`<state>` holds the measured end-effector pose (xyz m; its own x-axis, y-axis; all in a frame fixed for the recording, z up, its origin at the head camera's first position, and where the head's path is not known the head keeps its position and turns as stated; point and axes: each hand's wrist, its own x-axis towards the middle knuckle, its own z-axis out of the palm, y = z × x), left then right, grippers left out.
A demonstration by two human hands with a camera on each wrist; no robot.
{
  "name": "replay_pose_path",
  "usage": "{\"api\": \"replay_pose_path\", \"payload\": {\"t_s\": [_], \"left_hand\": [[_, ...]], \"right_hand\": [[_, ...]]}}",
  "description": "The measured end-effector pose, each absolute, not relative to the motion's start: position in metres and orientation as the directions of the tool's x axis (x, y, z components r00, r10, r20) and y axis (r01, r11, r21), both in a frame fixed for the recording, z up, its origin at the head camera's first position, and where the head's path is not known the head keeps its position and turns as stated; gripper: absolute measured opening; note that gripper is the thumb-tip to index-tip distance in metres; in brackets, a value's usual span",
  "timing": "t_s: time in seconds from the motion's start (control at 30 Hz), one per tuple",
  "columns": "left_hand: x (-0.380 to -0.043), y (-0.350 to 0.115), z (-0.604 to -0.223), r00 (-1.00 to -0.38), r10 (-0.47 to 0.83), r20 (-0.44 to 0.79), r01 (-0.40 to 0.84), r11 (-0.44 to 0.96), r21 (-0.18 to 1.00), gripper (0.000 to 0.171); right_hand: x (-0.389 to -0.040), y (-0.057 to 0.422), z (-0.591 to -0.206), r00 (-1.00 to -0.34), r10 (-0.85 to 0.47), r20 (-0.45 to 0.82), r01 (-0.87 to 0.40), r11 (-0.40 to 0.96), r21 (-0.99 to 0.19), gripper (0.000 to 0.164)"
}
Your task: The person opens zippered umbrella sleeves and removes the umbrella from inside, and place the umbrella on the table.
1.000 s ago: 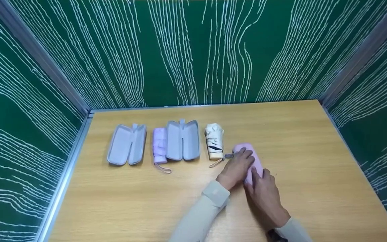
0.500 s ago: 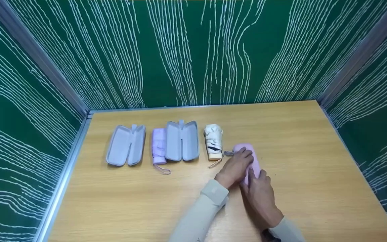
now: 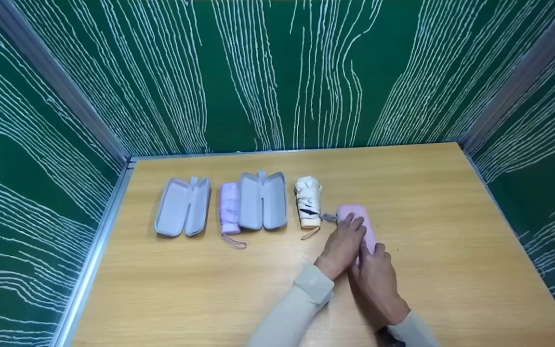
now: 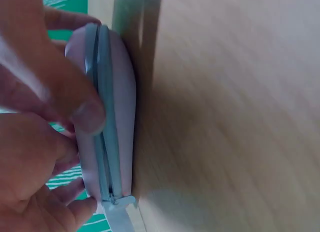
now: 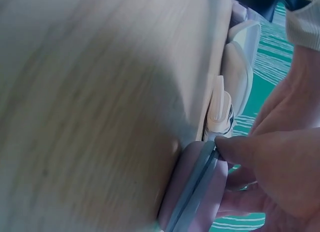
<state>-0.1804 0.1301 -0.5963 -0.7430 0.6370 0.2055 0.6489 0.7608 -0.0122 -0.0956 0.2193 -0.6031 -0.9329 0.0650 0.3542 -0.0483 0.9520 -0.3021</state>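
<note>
A pink zip case (image 3: 370, 233) lies on the table, its grey zip (image 4: 108, 117) showing along one side in the left wrist view. At its far end a slider and grey strap (image 3: 329, 218) stick out. My left hand (image 3: 344, 244) holds the case from above, fingers across its top. My right hand (image 3: 377, 277) grips the near part, with the thumb at the zip edge; in the right wrist view a thumb (image 5: 237, 149) touches the zip line. The two zip edges stand slightly apart. What is inside the case is hidden.
Left of the case lies a folded white umbrella (image 3: 308, 202) with a wrist loop. Farther left are an opened grey-lined case (image 3: 273, 202), a folded purple umbrella (image 3: 229, 207) beside it, and another opened case (image 3: 172, 207). Green walls (image 3: 287, 72) enclose the table (image 3: 200, 294).
Both hands stay on the pink case, which has barely moved. The left hand has shifted slightly toward the near end; the other items lie where they were.
</note>
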Motion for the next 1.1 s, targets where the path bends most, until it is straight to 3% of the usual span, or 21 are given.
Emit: {"api": "replay_pose_path", "payload": {"t_s": [0.27, 0.5, 0.63, 0.8, 1.1], "left_hand": [[-0.162, 0.14, -0.595, -0.795, 0.569, 0.213, 0.577, 0.816, -0.024, 0.033], [-0.147, 0.148, -0.599, -0.829, 0.49, 0.268, 0.502, 0.865, -0.029, 0.021], [-0.14, 0.15, -0.6, -0.862, 0.445, 0.242, 0.472, 0.879, 0.064, 0.034], [-0.132, 0.151, -0.601, -0.888, 0.411, 0.207, 0.441, 0.888, 0.128, 0.061], [-0.13, 0.154, -0.607, -0.902, 0.338, 0.268, 0.385, 0.911, 0.148, 0.084]], "right_hand": [[-0.093, 0.233, -0.597, -0.963, 0.025, 0.269, -0.081, 0.924, -0.375, 0.05], [-0.095, 0.249, -0.592, -0.998, 0.043, 0.041, 0.014, 0.846, -0.534, 0.057], [-0.097, 0.26, -0.592, -0.997, 0.061, -0.055, 0.082, 0.748, -0.659, 0.066], [-0.096, 0.269, -0.593, -0.995, 0.028, -0.098, 0.09, 0.689, -0.72, 0.088], [-0.095, 0.272, -0.598, -0.994, 0.01, -0.113, 0.095, 0.626, -0.774, 0.087]]}}
